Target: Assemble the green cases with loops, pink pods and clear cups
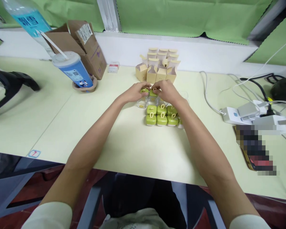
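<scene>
My left hand [136, 91] and my right hand [166, 90] meet at the middle of the table, fingers curled. Each is closed on a small green-lidded clear case: the left on one [144, 91], the right on another [153, 93]. Just below them sit a few clear case bottoms [142, 102]. Nearer to me, several closed green cases [161, 115] with yellow loops stand in two rows. Behind my hands stands a cluster of small open tan cardboard boxes [157, 68].
A blue cup with a straw [73, 70] stands at the left, beside an open brown carton [85, 43] and a water bottle [30, 19]. Power strips and cables [252, 113] lie at the right. A black object [9, 86] sits at the far left.
</scene>
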A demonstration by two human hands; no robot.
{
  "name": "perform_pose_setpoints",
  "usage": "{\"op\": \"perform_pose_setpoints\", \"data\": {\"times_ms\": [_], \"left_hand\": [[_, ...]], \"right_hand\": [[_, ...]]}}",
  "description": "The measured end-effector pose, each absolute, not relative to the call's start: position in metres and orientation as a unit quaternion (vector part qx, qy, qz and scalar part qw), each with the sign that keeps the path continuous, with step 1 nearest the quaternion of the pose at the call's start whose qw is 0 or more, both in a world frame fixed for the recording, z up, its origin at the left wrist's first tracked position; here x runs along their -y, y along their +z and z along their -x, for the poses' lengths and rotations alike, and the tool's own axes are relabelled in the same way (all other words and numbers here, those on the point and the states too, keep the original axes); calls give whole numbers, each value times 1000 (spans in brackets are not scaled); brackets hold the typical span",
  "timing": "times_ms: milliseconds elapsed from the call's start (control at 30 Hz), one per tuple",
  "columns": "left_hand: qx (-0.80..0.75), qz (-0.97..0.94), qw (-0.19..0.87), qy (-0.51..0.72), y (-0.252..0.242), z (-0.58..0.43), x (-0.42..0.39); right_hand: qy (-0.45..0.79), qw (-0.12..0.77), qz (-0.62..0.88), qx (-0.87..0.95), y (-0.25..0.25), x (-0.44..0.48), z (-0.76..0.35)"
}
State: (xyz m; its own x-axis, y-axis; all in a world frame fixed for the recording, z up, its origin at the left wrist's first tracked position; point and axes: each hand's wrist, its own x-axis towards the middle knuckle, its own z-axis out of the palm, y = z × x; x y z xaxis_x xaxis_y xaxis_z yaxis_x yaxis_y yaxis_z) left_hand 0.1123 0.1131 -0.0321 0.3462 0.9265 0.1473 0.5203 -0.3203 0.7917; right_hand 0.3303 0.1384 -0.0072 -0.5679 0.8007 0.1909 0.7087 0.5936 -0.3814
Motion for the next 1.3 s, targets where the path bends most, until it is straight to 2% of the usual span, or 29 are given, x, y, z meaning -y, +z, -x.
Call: {"op": "perform_pose_setpoints", "data": {"times_ms": [300,467,533,700,900,1133,1300], "left_hand": [[-457,-765,346,293,-30,-109,-113],[-466,-757,353,292,-25,-100,-112],[-465,-759,353,287,-20,-97,-112],[-472,-796,320,203,-4,-90,-106],[-494,-801,313,129,10,-81,-96],[-523,-785,312,115,10,-84,-96],[-531,-787,300,97,12,-86,-95]], "right_hand": [[143,157,428,878,-4,-137,-331],[154,207,402,879,23,-120,-346],[173,176,398,883,38,-105,-352],[202,32,383,901,54,-74,-352],[161,65,439,881,67,-75,-368],[158,-32,471,867,59,-81,-368],[150,-62,477,864,51,-80,-359]]}}
